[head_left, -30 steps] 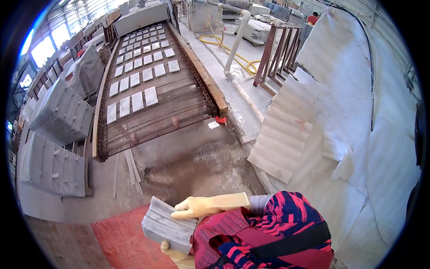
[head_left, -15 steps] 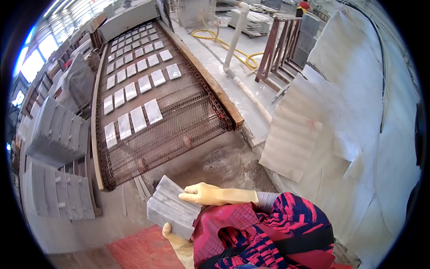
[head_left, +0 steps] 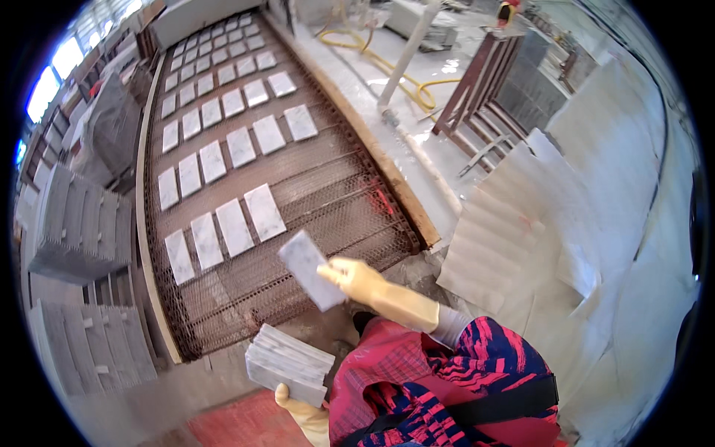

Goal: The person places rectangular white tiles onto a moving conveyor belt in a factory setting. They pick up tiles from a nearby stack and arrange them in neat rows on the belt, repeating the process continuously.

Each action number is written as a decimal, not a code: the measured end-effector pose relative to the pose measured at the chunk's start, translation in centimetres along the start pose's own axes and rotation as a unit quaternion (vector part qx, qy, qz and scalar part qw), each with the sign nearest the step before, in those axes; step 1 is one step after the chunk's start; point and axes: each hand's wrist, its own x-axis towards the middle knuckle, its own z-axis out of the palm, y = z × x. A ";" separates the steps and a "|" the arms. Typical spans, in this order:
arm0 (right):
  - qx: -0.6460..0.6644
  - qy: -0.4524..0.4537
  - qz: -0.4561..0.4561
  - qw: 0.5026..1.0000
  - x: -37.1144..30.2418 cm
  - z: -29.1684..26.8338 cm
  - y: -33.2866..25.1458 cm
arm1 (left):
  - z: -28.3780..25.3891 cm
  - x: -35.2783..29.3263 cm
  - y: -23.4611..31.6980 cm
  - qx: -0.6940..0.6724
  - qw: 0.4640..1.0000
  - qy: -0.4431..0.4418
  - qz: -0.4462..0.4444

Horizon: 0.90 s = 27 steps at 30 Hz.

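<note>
Left hand point(head_left: 304, 419) holds the stack point(head_left: 287, 365), apparently bearing its weight. Right hand point(head_left: 356, 281) pinches one tile point(head_left: 305, 262) by the near edge of the conveyor point(head_left: 328, 197).

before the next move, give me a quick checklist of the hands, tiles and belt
1. Right hand gripping the single tile: ok, held along one side.
2. Left hand holding the tile stack: ok, though part of its grip is hidden.
3. Gloves on both hands: ok.
4. Front-row tiles flat and spaced on the mesh belt: ok, four with gaps between.
5. Single tile off the belt's surface: cannot tell from this angle.
6. Belt stopped: cannot tell from a still view.
</note>
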 end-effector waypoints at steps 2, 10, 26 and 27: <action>0.009 -0.004 0.021 1.000 6.2 -0.7 1.3 | -0.7 1.5 -0.1 -0.005 0.999 0.031 0.011; 0.040 0.014 0.114 0.993 25.2 -1.8 3.3 | 5.4 5.5 1.9 -0.001 1.000 0.014 0.001; -0.009 -0.047 0.171 0.984 26.6 -3.6 1.8 | 1.3 9.6 -2.0 0.059 0.996 0.050 0.052; -0.086 -0.041 0.149 0.984 26.3 -3.9 1.8 | 0.7 9.6 -2.1 0.085 0.993 0.055 0.057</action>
